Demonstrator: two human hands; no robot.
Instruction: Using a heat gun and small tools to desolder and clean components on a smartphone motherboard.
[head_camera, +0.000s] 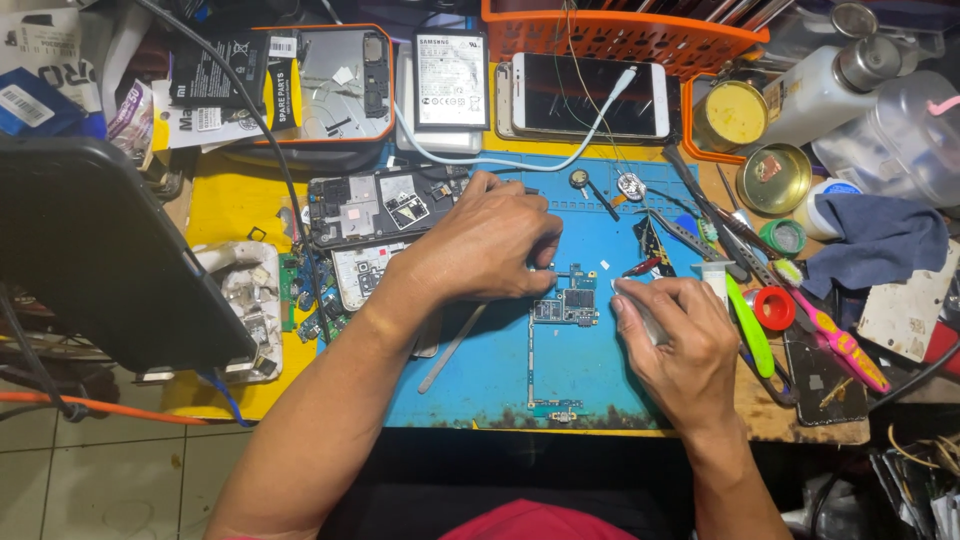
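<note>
A bare phone circuit board (566, 306) lies on the blue work mat (480, 385) in the middle of the bench. My left hand (478, 244) rests over the board's upper left edge, its fingertips pressing down beside it. My right hand (675, 335) sits at the board's right side, fingers closed on a small grey tool whose tip touches the board's edge. An opened phone body (385, 205) lies on the mat just left of my left hand.
A dark tablet (90, 250) stands at the left. Behind the mat are a battery (452, 80), a white phone (590, 95) on a charging cable and an orange basket (620, 35). Tins, bottles, a blue cloth (880, 240), tweezers and a toothbrush crowd the right.
</note>
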